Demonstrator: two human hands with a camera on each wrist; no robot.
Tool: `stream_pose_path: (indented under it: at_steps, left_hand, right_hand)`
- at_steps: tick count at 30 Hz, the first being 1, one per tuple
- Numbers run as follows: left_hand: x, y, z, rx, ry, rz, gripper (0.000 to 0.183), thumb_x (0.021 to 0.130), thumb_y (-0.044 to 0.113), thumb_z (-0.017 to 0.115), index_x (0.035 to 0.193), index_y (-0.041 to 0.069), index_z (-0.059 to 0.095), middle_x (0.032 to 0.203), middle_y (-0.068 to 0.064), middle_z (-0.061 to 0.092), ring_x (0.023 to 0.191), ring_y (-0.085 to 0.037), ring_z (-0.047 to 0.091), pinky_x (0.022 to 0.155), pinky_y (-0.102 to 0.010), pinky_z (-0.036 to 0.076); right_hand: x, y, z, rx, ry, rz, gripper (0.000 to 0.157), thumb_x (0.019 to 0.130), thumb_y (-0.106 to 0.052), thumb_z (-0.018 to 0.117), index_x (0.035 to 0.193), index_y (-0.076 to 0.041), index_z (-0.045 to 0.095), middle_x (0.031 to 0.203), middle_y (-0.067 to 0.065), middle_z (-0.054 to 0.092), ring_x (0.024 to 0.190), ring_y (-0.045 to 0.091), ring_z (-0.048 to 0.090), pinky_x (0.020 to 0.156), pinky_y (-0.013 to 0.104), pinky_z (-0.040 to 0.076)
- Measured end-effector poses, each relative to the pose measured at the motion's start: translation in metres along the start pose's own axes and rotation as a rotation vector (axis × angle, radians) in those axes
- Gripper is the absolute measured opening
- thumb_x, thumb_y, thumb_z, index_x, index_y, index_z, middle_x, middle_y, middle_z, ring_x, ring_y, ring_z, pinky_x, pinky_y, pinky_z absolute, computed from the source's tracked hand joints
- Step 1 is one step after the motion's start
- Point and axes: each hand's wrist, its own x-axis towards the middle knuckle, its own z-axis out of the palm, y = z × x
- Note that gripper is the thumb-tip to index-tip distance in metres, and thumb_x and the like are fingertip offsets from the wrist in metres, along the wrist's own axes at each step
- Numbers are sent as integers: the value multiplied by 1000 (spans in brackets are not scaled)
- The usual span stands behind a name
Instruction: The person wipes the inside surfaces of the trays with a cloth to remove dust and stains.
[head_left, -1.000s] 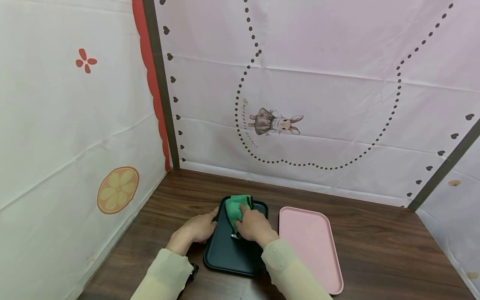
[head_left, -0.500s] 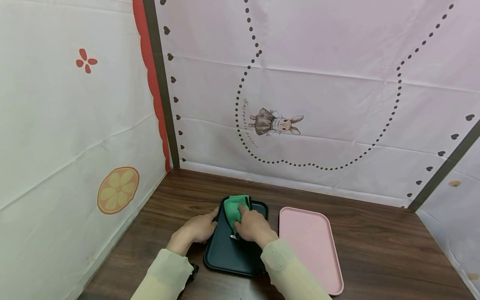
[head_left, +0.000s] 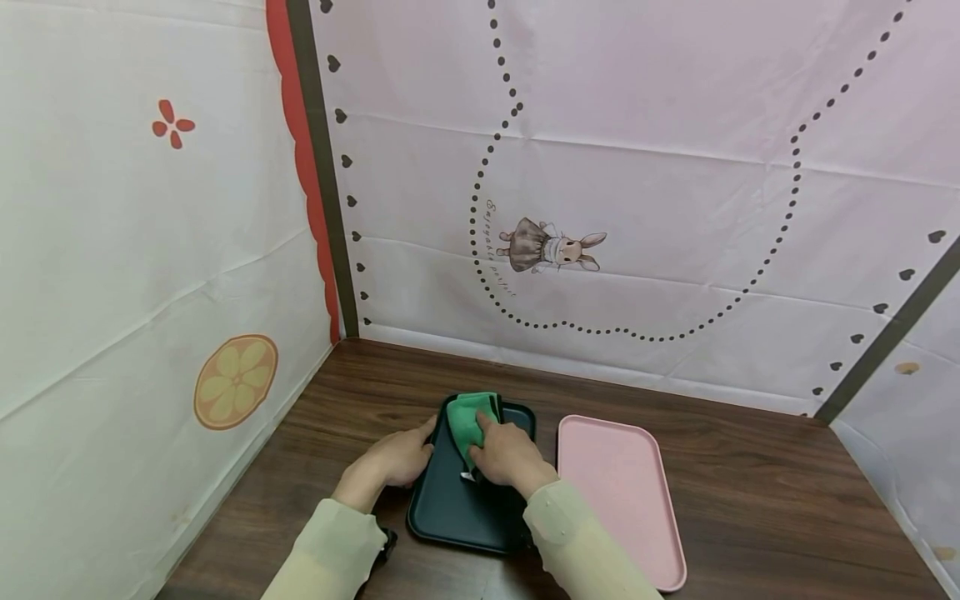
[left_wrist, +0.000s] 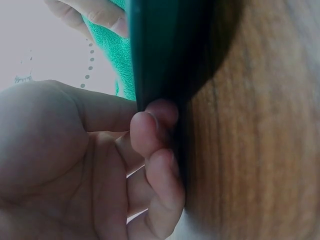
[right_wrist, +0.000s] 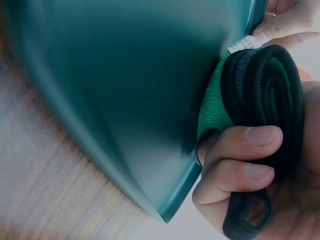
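A dark green tray (head_left: 461, 521) lies on the wooden table, slightly turned. My left hand (head_left: 397, 457) grips its left rim; in the left wrist view the thumb lies at the rim and the curled fingers (left_wrist: 165, 172) reach the tray's underside edge. My right hand (head_left: 510, 454) holds a folded green cloth (head_left: 465, 421) against the tray's far left part. Black edging (right_wrist: 235, 85), a white tag (right_wrist: 243, 44) and a black hanging loop (right_wrist: 247, 220) show on the cloth in the right wrist view, where two fingers curl over its folded layers.
A pink tray (head_left: 618, 492) lies just right of the green one, partly behind the right sleeve. A small black object (head_left: 387, 543) shows beside the left cuff. Printed fabric walls (head_left: 637, 208) stand along the table's back and sides.
The right hand and the green cloth have slid very slightly left on the tray. The left hand keeps its grip at the same place.
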Motion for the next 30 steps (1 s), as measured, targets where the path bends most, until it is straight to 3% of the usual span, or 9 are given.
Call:
stream_pose_path:
  at_steps: [7, 9, 19, 24, 30]
  left_hand:
    - [0, -1, 1, -17, 6, 4, 58, 111, 25, 45, 166, 17, 27, 60, -7, 60, 49, -19, 52, 51, -33, 44]
    - [1, -1, 1, -17, 6, 4, 58, 111, 24, 45, 166, 17, 27, 60, -8, 60, 49, -19, 52, 51, -33, 44]
    - [0, 0, -1, -22, 5, -2, 58, 111, 25, 45, 166, 18, 28, 62, -8, 61, 51, -20, 55, 52, -33, 46]
    - [1, 0, -1, -16, 10, 5, 58, 111, 24, 46, 165, 17, 28, 64, -8, 61, 52, -20, 56, 53, -33, 46]
    - [1, -1, 0, -23, 11, 8, 58, 110, 23, 46, 165, 16, 29, 62, -8, 60, 52, -20, 56, 52, -34, 45]
  right_hand:
    - [-1, 0, -1, -30, -10, 5, 66, 104, -35, 63, 162, -17, 38, 138, 22, 66, 91, 25, 68, 75, 41, 54]
    - [-2, -1, -1, -33, -17, 11, 66, 104, -35, 63, 162, -18, 38, 140, 21, 65, 95, 26, 69, 76, 41, 54]
    - [-6, -2, -2, -48, -26, 1, 67, 103, -35, 65, 162, -19, 38, 137, 20, 67, 92, 24, 70, 73, 40, 55]
    - [-8, -3, -2, -41, -36, 0, 68, 103, -34, 65, 163, -19, 37, 125, 18, 73, 73, 19, 64, 66, 37, 53]
    - [-8, -3, 0, -53, -37, 1, 68, 103, -35, 65, 162, -19, 37, 123, 18, 73, 71, 19, 62, 65, 37, 52]
